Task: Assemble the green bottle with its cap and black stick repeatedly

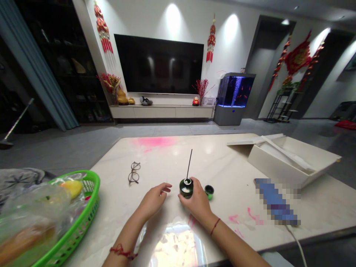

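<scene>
A small dark green bottle (185, 189) stands upright on the white marble-look table (167, 163). One thin black stick (189, 163) rises from its white-ringed mouth. My right hand (197, 198) is wrapped round the bottle's right side, thumb in front. Left of the bottle, my left hand (155, 198) hovers with its fingers apart and nothing in them, not touching the bottle. A green cap (209, 191) with a dark inside lies just right of my right hand.
Eyeglasses (134, 173) lie at the left. A green basket (96, 187) with bagged items fills the near left. An open white box (292, 159) stands at the right, near a blurred blue phone-like object (275, 200) with a white cable. Pink marks stain the tabletop.
</scene>
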`<state>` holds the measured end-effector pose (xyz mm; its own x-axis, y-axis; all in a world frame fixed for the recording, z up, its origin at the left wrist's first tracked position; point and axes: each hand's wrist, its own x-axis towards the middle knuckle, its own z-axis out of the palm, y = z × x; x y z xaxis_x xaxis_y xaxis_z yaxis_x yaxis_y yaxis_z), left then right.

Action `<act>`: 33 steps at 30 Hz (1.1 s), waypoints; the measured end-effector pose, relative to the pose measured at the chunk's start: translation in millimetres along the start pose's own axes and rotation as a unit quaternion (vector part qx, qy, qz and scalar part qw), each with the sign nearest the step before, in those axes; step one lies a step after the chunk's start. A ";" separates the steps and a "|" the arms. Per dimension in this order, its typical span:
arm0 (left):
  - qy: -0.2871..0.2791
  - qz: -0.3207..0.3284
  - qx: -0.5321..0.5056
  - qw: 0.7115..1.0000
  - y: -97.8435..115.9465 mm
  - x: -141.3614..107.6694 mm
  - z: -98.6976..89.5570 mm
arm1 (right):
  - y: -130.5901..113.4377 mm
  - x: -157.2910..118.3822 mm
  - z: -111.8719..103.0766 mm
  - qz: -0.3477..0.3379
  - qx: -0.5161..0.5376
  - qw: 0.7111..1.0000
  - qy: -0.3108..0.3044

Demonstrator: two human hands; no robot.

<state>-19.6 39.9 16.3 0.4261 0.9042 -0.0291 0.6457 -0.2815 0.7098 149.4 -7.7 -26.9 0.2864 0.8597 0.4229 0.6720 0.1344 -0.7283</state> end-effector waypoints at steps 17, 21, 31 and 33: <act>-0.026 -0.007 -0.004 1.000 14.8 -1.1 5.8 | 18.6 41.7 15.9 0.025 0.256 0.963 -0.080; -0.023 -0.014 0.011 1.000 9.9 3.2 7.3 | 21.6 49.6 21.5 0.024 0.278 0.955 -0.097; -0.020 -0.042 0.039 0.998 3.7 9.5 7.0 | 29.8 77.6 50.1 0.057 0.196 0.979 -0.003; -0.023 -0.036 0.035 0.998 4.1 8.9 7.3 | 29.2 84.2 53.9 0.078 0.187 0.979 -0.003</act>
<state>-8.5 44.5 13.7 0.4041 0.9079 -0.1112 0.7182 -0.2397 0.6532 156.4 95.1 -41.6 0.3611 0.8866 0.2889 0.3226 0.1719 -0.9308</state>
